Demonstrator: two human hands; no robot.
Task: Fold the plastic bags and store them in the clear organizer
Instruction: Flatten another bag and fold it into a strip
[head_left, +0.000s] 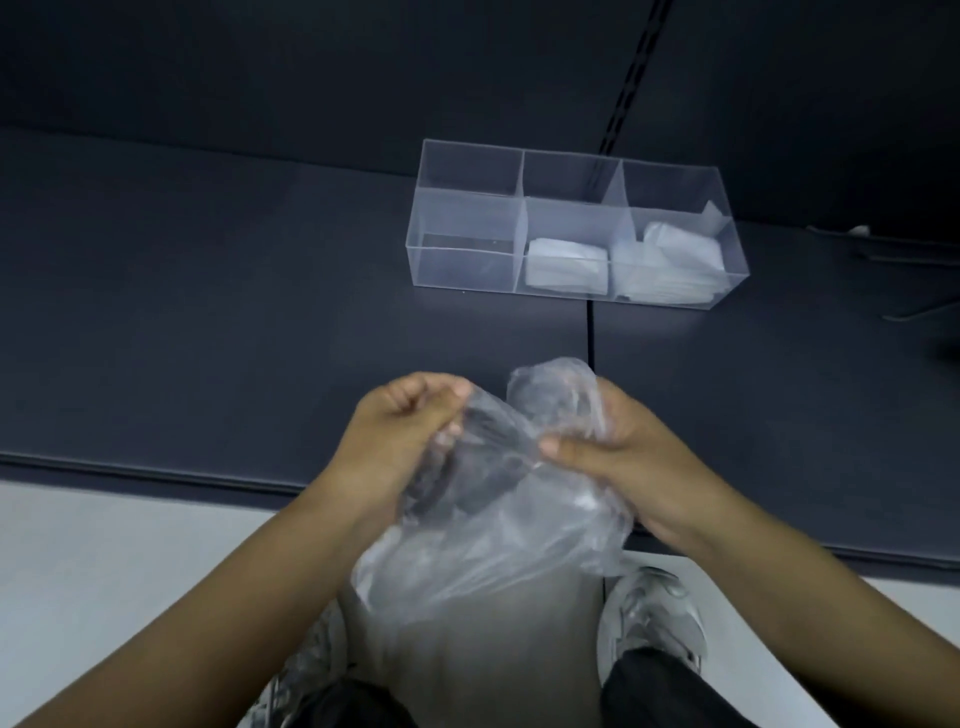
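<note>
I see the crumpled transparent plastic bag (493, 530) held up, well nearer than the clear three-compartment plastic organizer (467, 218); the left hand (400, 436) pinches its upper edge with curled fingers; the right hand (623, 457) grips its other side, thumb pressed on the film. Folded white bags lie in the organizer's middle (566, 267) and right (670, 260) compartments.

The dark surface (208, 338) lies open between the clear organizer (470, 215) and its near edge. There the left hand (395, 441) and right hand (623, 457) grip a loose plastic bag (493, 519) that fills the gap between them. The organizer's left compartment (462, 260) shows only its floor. A folded bag (566, 267) sits in the middle one, and a taller stack (675, 254) crowds the right. A dark wall (311, 78) rises close behind, and cables (909, 306) lie far right.
</note>
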